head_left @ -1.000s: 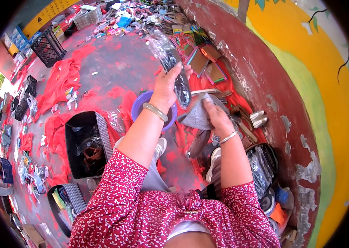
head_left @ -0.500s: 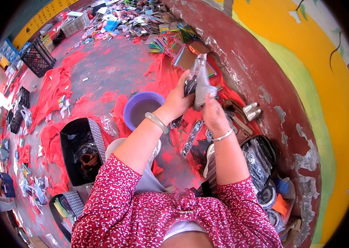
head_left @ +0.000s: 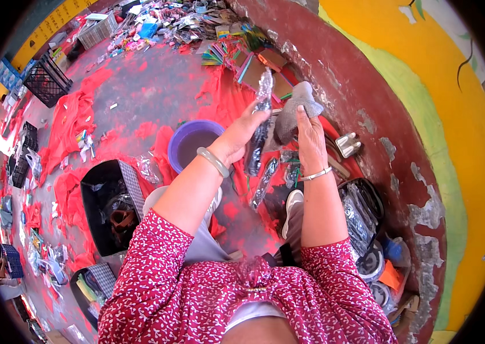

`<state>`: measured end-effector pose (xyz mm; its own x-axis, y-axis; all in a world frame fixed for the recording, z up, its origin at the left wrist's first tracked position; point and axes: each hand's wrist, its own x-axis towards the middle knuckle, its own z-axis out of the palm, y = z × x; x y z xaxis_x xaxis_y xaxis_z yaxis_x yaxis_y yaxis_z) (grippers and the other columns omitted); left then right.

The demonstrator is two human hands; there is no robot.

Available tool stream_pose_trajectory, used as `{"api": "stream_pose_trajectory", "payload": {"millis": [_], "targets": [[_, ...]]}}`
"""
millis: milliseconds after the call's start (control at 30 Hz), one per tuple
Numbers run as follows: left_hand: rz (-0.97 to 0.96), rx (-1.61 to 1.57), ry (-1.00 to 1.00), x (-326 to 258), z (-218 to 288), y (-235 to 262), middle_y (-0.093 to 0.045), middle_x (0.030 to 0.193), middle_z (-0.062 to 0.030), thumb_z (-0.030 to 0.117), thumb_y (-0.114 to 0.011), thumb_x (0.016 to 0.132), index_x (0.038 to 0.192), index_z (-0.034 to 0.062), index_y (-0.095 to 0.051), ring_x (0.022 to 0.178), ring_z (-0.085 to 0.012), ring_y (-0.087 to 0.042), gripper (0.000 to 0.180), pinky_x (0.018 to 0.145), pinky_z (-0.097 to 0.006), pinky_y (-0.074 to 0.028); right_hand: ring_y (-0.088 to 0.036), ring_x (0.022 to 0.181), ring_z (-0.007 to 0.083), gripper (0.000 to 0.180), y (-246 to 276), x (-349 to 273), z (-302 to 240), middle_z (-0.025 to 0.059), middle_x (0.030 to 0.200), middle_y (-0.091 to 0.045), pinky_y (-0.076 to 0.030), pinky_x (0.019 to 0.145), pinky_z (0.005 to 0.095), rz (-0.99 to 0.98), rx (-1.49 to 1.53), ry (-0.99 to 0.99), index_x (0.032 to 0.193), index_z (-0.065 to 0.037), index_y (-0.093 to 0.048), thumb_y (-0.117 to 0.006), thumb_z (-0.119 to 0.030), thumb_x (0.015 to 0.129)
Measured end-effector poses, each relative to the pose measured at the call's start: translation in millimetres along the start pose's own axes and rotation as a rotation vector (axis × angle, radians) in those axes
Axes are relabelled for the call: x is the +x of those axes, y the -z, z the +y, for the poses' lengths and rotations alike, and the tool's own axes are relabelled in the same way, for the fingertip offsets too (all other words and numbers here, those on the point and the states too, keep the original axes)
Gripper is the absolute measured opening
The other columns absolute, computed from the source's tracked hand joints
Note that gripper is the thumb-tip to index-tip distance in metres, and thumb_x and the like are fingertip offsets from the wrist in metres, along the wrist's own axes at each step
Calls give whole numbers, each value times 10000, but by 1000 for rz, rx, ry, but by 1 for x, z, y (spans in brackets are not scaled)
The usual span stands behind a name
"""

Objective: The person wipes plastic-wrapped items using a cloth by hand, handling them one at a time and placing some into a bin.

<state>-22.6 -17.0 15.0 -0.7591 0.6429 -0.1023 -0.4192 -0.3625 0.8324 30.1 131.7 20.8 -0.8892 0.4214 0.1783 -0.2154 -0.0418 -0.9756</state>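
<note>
Packet (head_left: 260, 123) in left hand (head_left: 241, 137) (seemingly pinched).

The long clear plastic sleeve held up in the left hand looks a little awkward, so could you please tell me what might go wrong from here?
1. The long clear plastic sleeve is pinched only near its middle by the left hand, so it may slip and fall onto the red cloth.
2. The grey knitted fabric piece in the right hand looks bulkier than the narrow sleeve, so it could bunch or snag.
</note>
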Motion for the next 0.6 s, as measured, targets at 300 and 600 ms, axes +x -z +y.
{"api": "stream_pose_trajectory", "payload": {"millis": [300, 600], "targets": [[-146, -190, 74, 2, 3, 15, -595, 1044, -72, 138, -623, 811, 1181, 44, -486, 936, -188, -589, 406, 845, -336, -469, -523, 1055, 222, 375, 10, 1, -9, 102, 1144, -538, -417, 910, 358, -298, 693, -195, 1199, -5, -446, -519, -63, 836], [-60, -287, -45, -2, 8, 13, -590, 905, -77, 147, -636, 805, 1145, 71, -462, 803, -214, -615, 389, 706, -358, -528, -615, 815, 180, 333, 32, 18, 7, 91, 887, -644, -479, 730, 302, 47, -665, 321, 1048, 6, -577, -628, -53, 724]]}}
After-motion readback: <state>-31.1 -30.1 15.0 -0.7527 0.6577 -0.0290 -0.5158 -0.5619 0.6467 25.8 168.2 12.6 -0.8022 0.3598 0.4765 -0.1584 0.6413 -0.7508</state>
